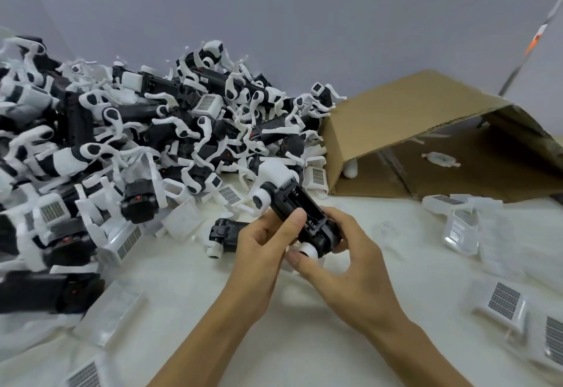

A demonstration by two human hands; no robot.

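Left hand (262,243) + right hand (344,261) grip toy body (287,197) | body between hands, above table (182,283)

A big pile of black and white toy parts (128,130) lies on the white table (304,350), against the grey wall (274,5). A brown cardboard box (396,112) lies on its side just beside the pile. Clear plastic pieces with little grids (504,301) lie on the table at the right.

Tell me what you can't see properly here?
Head view only.
- Underside of the black toy body: covered by the left hand and right hand.
- Back of the cardboard box: dark under its top panel.
- Left of the toy pile: blurred, cut by the frame edge.
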